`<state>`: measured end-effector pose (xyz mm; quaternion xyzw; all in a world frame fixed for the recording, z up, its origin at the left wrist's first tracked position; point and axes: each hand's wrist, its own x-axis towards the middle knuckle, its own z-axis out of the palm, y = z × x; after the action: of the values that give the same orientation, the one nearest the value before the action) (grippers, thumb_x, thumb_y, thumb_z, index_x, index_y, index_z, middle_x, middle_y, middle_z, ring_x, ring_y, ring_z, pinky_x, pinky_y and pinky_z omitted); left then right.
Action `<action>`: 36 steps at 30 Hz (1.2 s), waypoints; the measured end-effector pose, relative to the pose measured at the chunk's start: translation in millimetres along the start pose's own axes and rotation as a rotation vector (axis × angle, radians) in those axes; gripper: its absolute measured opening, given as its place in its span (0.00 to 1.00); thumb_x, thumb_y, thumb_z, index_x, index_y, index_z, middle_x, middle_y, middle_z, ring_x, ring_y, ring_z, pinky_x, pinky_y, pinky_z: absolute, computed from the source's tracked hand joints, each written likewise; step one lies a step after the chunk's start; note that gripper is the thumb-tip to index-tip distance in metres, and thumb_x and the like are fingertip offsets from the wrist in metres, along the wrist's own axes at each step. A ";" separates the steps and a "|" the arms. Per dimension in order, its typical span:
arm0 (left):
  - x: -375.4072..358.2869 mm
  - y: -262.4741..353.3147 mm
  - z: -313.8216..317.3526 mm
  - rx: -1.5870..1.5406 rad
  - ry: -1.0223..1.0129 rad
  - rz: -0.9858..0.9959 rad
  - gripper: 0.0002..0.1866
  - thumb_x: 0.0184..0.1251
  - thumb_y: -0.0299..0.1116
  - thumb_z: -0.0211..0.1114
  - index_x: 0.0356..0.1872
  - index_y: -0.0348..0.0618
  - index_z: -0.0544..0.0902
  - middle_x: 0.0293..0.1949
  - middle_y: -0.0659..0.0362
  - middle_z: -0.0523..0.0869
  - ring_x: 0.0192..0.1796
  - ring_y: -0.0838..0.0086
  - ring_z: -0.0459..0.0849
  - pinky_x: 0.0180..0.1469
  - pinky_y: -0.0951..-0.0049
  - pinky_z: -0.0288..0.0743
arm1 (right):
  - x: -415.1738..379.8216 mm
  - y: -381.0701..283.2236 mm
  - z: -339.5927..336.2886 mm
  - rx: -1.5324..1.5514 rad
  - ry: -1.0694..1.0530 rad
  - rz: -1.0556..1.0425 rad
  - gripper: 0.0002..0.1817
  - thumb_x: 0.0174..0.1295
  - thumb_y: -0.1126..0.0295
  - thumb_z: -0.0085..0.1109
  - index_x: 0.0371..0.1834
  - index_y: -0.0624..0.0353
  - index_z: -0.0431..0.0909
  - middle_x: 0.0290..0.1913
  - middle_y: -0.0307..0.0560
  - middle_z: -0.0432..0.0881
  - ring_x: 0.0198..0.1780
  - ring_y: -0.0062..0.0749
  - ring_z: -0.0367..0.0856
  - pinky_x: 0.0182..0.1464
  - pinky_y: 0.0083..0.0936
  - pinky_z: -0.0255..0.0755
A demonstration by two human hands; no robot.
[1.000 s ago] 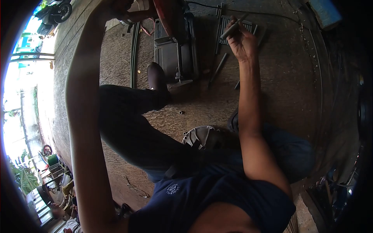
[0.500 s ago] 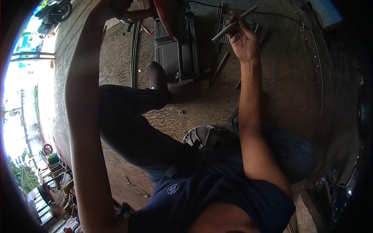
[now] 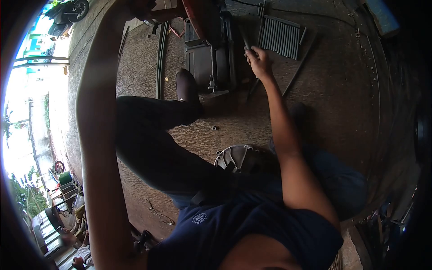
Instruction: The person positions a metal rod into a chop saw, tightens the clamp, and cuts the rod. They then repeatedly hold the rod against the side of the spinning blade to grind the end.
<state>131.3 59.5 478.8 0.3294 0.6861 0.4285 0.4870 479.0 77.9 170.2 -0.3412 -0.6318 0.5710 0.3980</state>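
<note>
My right hand [image 3: 259, 62] is closed on a grey metal rod [image 3: 245, 38] that points up toward the machine's right side. Just right of it, a row of several short grey rods [image 3: 281, 38] lies side by side on the ground. At the top left, my left hand [image 3: 143, 10] is dark and partly cut off by the frame edge, near the handle of a red cutting machine [image 3: 196, 18]; its fingers are too dark to make out. The machine's grey base [image 3: 202, 67] rests on the ground.
Long bars [image 3: 161, 63] lie left of the machine. A small ring [image 3: 214, 128] and a round metal frame [image 3: 235, 157] are near my legs. My boot [image 3: 186, 85] is beside the base. A motorcycle [image 3: 67, 17] stands at the upper left.
My right hand has moved left and down with the rod, which has turned from slanting across to pointing away. The row of short rods is now uncovered.
</note>
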 end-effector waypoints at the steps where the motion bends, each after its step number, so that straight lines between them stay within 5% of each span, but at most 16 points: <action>1: 2.3 -0.7 -4.0 0.029 -0.039 0.025 0.12 0.71 0.42 0.56 0.33 0.46 0.79 0.19 0.63 0.73 0.21 0.73 0.71 0.26 0.69 0.70 | -1.4 4.5 2.9 0.018 0.020 0.006 0.13 0.71 0.64 0.57 0.33 0.64 0.78 0.21 0.40 0.77 0.22 0.19 0.73 0.25 0.24 0.64; 5: 7.1 1.3 -10.6 -0.008 -0.192 0.016 0.11 0.70 0.41 0.57 0.32 0.46 0.79 0.19 0.63 0.73 0.20 0.74 0.71 0.26 0.69 0.70 | -6.7 15.6 2.2 -0.019 -0.005 0.017 0.14 0.71 0.64 0.57 0.33 0.65 0.78 0.21 0.41 0.76 0.22 0.19 0.73 0.25 0.24 0.65; 7: -13.0 2.8 10.6 0.444 -0.016 0.270 0.10 0.69 0.41 0.58 0.31 0.48 0.78 0.19 0.65 0.72 0.20 0.76 0.70 0.24 0.70 0.68 | -8.6 18.1 3.0 -0.061 -0.010 0.045 0.13 0.71 0.65 0.56 0.34 0.64 0.79 0.21 0.41 0.77 0.22 0.20 0.74 0.25 0.25 0.66; 10: -4.7 2.6 3.7 0.070 0.017 0.077 0.09 0.68 0.41 0.59 0.32 0.49 0.79 0.19 0.66 0.71 0.20 0.77 0.69 0.22 0.72 0.65 | -11.6 10.9 5.9 -0.103 -0.015 0.023 0.12 0.71 0.66 0.56 0.37 0.64 0.80 0.22 0.44 0.78 0.23 0.25 0.78 0.28 0.26 0.70; 16: 10.2 1.6 -12.9 0.044 -0.101 0.002 0.09 0.66 0.41 0.61 0.34 0.48 0.79 0.19 0.66 0.72 0.20 0.77 0.69 0.22 0.72 0.63 | -14.9 0.3 9.7 -0.242 -0.021 0.040 0.12 0.70 0.65 0.56 0.39 0.65 0.80 0.27 0.51 0.83 0.31 0.41 0.85 0.35 0.34 0.75; 23: 4.1 1.4 -4.8 -0.013 -0.041 0.009 0.09 0.66 0.42 0.61 0.34 0.48 0.79 0.19 0.66 0.72 0.20 0.76 0.69 0.22 0.72 0.65 | -15.3 -4.3 11.2 -0.296 -0.024 0.043 0.13 0.70 0.64 0.55 0.39 0.64 0.81 0.27 0.53 0.83 0.33 0.44 0.85 0.36 0.35 0.75; 26: -2.6 1.0 0.3 0.211 -0.078 0.191 0.09 0.66 0.41 0.60 0.34 0.48 0.79 0.19 0.66 0.72 0.22 0.76 0.70 0.25 0.72 0.68 | -16.2 -3.8 17.5 -0.320 -0.031 0.077 0.12 0.70 0.65 0.55 0.39 0.64 0.81 0.28 0.55 0.84 0.34 0.49 0.85 0.37 0.37 0.75; 28: -22.3 10.3 25.8 -0.176 0.047 -0.025 0.08 0.67 0.40 0.59 0.34 0.48 0.80 0.21 0.65 0.73 0.24 0.76 0.72 0.29 0.70 0.71 | -16.5 5.4 24.7 -0.442 0.038 0.037 0.11 0.68 0.66 0.56 0.39 0.64 0.81 0.30 0.57 0.84 0.36 0.54 0.84 0.38 0.40 0.76; 34: 18.0 0.5 -21.8 -0.014 -0.228 -0.001 0.12 0.65 0.42 0.62 0.41 0.45 0.81 0.29 0.61 0.79 0.28 0.72 0.74 0.35 0.67 0.75 | -26.3 -6.1 41.7 -0.624 0.161 -0.219 0.08 0.64 0.69 0.60 0.35 0.65 0.81 0.27 0.59 0.81 0.34 0.55 0.83 0.37 0.42 0.75; 36: 4.6 3.5 -5.2 0.031 -0.095 0.024 0.15 0.65 0.43 0.62 0.44 0.45 0.81 0.31 0.60 0.81 0.31 0.71 0.76 0.36 0.67 0.76 | -26.7 -8.0 46.4 -0.633 0.180 -0.268 0.08 0.64 0.70 0.60 0.34 0.66 0.80 0.26 0.58 0.80 0.33 0.55 0.82 0.36 0.42 0.76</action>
<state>125.1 63.6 481.0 0.3654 0.6647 0.4074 0.5086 449.8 32.4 173.6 -0.4105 -0.7789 0.2573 0.3982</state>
